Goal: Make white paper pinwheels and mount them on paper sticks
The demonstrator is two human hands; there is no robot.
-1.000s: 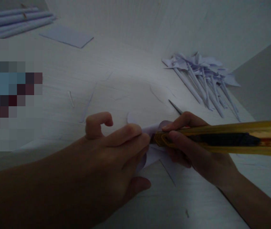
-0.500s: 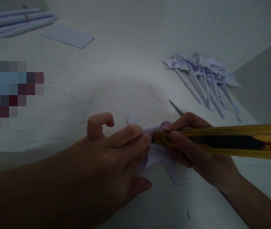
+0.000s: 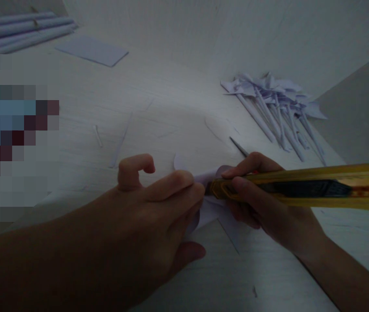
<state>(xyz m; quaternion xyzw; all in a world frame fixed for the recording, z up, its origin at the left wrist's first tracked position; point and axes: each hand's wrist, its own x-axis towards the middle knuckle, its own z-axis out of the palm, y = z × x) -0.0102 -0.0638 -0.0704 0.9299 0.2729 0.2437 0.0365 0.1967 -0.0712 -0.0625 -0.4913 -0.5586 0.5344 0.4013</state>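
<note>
My right hand is closed around a yellow utility knife, gripping it near its front end. The knife's tip meets a curled piece of white paper beneath my left fingertips. My left hand holds this paper down on the table with its fingertips close together. Its little finger is raised and crooked, and its thumb sticks out below. The paper has rounded folds and a pointed corner reaching toward me. My left fingers hide part of it, and the exact cutting point is not visible.
Paper pinwheels on rolled sticks are heaped at the right by the wall. Beyond my right hand, scissors show one pointed end. Rolled paper tubes and a flat paper sheet lie at the back left. Small paper scraps dot the table.
The rear end of the knife has tipped slightly upward in view. Both hands stay almost in place on the paper.
</note>
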